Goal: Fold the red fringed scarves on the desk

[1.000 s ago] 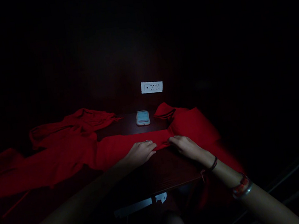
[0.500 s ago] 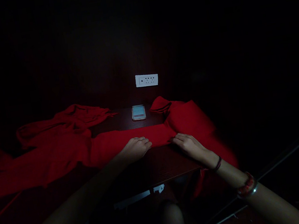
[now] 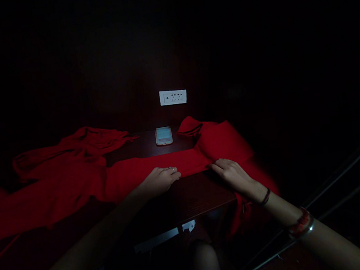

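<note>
A long red cloth lies spread across a dark table, bunched at the left and draped over the right edge. My left hand rests on the cloth's near hem, fingers curled and pressed down on it. My right hand lies a short way to the right on the same hem, where the cloth turns toward the table edge; its fingers are bent and pinch the fabric. Bracelets sit on my right wrist.
A phone lies on the table behind the cloth. A white wall socket plate is on the dark wall above it. Metal rails run at the right. The room is very dark.
My hands have drawn apart along the hem, the right one sliding rightward. The view has shifted slightly.
</note>
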A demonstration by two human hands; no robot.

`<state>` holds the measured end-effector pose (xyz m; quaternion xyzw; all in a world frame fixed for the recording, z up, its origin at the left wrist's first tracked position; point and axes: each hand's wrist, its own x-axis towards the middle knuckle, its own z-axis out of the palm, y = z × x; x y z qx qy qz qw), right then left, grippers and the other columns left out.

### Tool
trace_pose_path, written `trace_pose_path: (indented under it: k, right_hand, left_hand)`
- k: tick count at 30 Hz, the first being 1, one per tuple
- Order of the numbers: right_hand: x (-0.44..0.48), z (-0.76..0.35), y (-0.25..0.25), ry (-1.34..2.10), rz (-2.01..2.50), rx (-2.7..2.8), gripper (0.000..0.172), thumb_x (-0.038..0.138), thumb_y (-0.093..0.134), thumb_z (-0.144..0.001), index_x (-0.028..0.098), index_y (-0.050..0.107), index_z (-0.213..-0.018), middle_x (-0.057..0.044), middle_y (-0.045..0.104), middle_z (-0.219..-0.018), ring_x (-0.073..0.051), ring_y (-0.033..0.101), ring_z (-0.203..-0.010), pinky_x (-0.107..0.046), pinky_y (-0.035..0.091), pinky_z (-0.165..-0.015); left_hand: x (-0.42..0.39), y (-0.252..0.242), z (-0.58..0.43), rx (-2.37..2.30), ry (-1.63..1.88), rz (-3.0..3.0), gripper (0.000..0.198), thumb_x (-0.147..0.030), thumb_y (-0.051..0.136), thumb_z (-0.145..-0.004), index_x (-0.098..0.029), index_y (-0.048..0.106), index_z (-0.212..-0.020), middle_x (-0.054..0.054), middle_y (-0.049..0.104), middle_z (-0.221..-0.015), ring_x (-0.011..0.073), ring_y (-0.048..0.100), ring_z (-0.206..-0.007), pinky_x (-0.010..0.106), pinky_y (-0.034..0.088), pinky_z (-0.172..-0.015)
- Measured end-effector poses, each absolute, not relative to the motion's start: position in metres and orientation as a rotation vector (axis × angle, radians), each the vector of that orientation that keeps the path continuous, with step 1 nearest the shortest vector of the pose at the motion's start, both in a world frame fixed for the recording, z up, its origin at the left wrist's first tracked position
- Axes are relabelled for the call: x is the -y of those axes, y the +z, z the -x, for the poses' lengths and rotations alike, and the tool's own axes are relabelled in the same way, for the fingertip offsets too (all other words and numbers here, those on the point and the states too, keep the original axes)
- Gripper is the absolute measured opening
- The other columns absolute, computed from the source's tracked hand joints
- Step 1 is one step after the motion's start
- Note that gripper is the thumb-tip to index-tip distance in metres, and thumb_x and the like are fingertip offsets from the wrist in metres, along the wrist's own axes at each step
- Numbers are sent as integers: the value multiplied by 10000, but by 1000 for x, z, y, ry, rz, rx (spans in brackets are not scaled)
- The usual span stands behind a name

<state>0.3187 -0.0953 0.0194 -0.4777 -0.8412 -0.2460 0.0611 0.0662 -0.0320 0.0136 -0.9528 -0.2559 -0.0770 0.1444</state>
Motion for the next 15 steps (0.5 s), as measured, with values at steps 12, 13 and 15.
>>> trace_pose_path:
  k: [12,13,15]
  right_hand:
    - [91,-324,19,-813,1520,2481,210,149,379,-805,143,490,-983,-97,516,-862,-205,419,-800,-329,307,-739]
    - [90,-325,19,-810,1514,2478,209,123,367,-802,138,491,-970,-99,520,-857,-203,422,-803,-327,307,-750]
    - [89,-327,22,-780,1509,2472,204,91,348,-799,134,496,-932,-95,526,-832,-191,430,-783,-309,315,-753]
  left_hand:
    - [9,0,-60,948,-615,2899,246,-235,290,-864,-163,525,-851,38,568,-859,139,515,-837,256,388,-776]
    - [8,1,-59,956,-608,2897,247,-234,289,-863,-162,525,-854,40,568,-861,141,517,-837,258,389,-776]
    - [10,4,-60,963,-542,2871,242,-228,290,-861,-165,520,-900,49,559,-905,146,523,-840,262,397,-761]
